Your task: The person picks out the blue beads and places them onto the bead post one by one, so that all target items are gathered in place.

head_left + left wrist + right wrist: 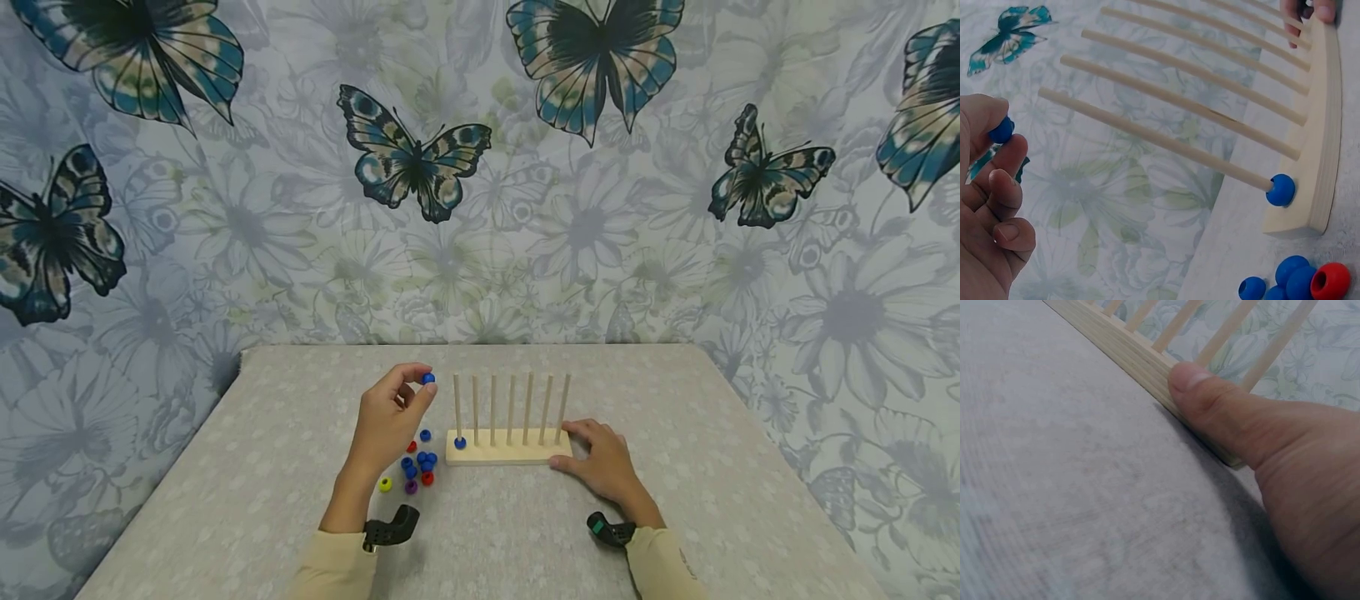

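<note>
Left hand pinches a small round glossy blue bead at its fingertips, while right hand grasps the pale wooden peg rack at its end.

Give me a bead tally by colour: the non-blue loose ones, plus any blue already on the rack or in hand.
Red beads: 2
Yellow bead: 1
Purple bead: 1
Blue bead on rack: 1
Blue bead pinched by left hand: 1
Total: 6
Loose blue ones overlap and cannot be counted.
</note>
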`<move>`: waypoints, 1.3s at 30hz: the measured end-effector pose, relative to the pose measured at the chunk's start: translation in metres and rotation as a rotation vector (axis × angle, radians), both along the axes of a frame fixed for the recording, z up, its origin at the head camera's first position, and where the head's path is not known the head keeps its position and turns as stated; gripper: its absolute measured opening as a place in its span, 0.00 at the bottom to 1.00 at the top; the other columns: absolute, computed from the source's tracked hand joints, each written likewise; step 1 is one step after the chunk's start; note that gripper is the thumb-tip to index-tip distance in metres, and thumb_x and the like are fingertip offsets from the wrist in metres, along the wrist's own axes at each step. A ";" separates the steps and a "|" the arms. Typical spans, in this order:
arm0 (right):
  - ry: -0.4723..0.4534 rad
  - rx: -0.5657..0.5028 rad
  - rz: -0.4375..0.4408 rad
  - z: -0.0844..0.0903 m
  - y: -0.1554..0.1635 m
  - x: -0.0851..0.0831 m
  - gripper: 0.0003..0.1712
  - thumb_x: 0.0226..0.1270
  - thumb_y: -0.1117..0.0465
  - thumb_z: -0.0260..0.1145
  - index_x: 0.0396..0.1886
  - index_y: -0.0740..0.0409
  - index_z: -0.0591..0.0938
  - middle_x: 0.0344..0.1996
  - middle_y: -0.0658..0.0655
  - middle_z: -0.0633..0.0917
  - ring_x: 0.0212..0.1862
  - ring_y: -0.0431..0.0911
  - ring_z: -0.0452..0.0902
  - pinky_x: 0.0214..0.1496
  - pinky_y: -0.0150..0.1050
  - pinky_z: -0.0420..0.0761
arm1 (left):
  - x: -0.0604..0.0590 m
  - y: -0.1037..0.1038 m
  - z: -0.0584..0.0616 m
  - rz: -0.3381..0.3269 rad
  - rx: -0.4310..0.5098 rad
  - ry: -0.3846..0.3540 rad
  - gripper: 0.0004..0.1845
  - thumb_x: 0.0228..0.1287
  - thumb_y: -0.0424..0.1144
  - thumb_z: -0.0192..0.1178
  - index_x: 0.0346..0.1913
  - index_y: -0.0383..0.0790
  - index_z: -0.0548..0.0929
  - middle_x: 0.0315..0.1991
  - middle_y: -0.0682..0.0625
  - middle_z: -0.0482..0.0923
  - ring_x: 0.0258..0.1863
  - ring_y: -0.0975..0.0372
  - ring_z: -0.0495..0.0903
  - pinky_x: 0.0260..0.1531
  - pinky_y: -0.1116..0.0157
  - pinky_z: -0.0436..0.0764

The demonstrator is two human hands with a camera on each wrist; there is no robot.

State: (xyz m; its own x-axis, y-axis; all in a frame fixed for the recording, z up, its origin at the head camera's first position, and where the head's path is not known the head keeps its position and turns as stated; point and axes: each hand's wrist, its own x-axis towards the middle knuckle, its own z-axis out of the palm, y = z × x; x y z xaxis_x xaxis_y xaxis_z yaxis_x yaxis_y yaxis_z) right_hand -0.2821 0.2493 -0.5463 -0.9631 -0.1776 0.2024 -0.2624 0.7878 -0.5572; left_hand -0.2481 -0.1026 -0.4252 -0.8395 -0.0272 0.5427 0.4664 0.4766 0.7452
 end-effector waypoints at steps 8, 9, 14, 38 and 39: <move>0.006 -0.004 -0.004 -0.002 0.000 0.001 0.44 0.48 0.27 0.73 0.63 0.41 0.80 0.58 0.47 0.82 0.62 0.49 0.75 0.59 0.51 0.66 | -0.006 0.009 0.000 -0.043 0.010 -0.012 0.13 0.70 0.50 0.62 0.54 0.54 0.82 0.37 0.56 0.80 0.19 0.63 0.69 0.11 0.67 0.69; 0.009 -0.003 -0.001 -0.002 0.000 0.001 0.44 0.48 0.27 0.73 0.63 0.41 0.80 0.58 0.47 0.82 0.62 0.49 0.75 0.59 0.51 0.66 | -0.007 0.009 0.000 -0.045 0.008 -0.008 0.13 0.70 0.50 0.62 0.54 0.54 0.82 0.37 0.56 0.80 0.19 0.62 0.69 0.10 0.67 0.69; 0.026 0.001 0.011 -0.002 -0.002 -0.001 0.44 0.48 0.27 0.72 0.63 0.40 0.80 0.57 0.47 0.82 0.61 0.49 0.75 0.57 0.50 0.66 | -0.010 0.011 0.002 -0.032 -0.008 0.027 0.13 0.70 0.48 0.63 0.54 0.52 0.83 0.41 0.57 0.82 0.24 0.63 0.71 0.16 0.68 0.71; -0.001 0.005 -0.005 0.001 -0.001 0.001 0.43 0.48 0.29 0.74 0.63 0.42 0.80 0.57 0.48 0.83 0.61 0.49 0.75 0.57 0.49 0.66 | -0.017 0.022 0.003 -0.068 -0.030 0.053 0.12 0.71 0.46 0.63 0.54 0.50 0.83 0.43 0.55 0.83 0.26 0.64 0.72 0.22 0.69 0.73; 0.000 0.008 -0.005 0.001 -0.001 0.001 0.44 0.48 0.29 0.74 0.64 0.42 0.80 0.57 0.47 0.82 0.61 0.49 0.75 0.57 0.49 0.66 | -0.017 0.022 0.002 -0.068 -0.031 0.055 0.12 0.71 0.46 0.63 0.54 0.50 0.83 0.43 0.55 0.83 0.26 0.64 0.72 0.22 0.69 0.72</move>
